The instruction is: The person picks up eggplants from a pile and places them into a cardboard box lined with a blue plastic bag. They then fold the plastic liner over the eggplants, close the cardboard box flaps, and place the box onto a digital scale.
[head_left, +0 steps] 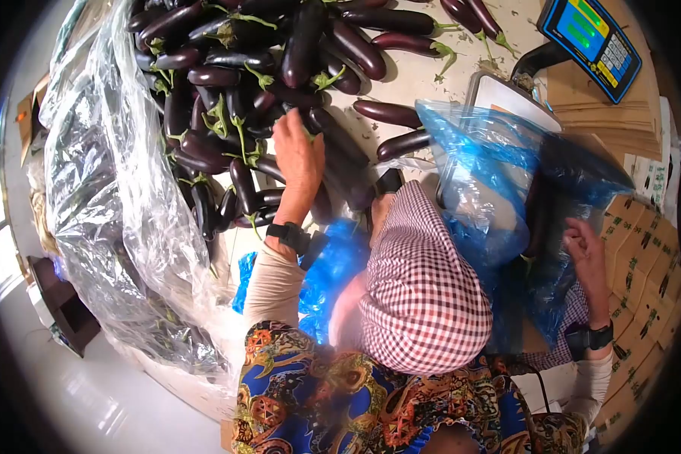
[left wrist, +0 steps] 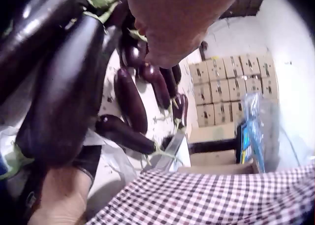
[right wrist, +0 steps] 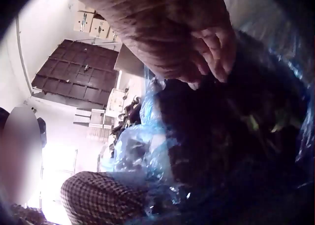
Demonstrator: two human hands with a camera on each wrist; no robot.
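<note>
In the head view, my left hand reaches into a heap of dark purple eggplants, its fingertips amid them beside a green stem. The left wrist view shows this hand at the top, right over an eggplant; I cannot tell whether its partly hidden fingers grip it. At the right, my right hand hovers by a blue plastic bag with eggplants inside. Seen in the right wrist view, the fingers of this hand are loosely bent, nothing visible between them, above the bag's dark contents.
A scale display stands at upper right, its metal platform partly under the bag. Clear plastic sheeting borders the heap on the left. Checkered cloth covers the middle foreground. Printed flattened cardboard lies far right.
</note>
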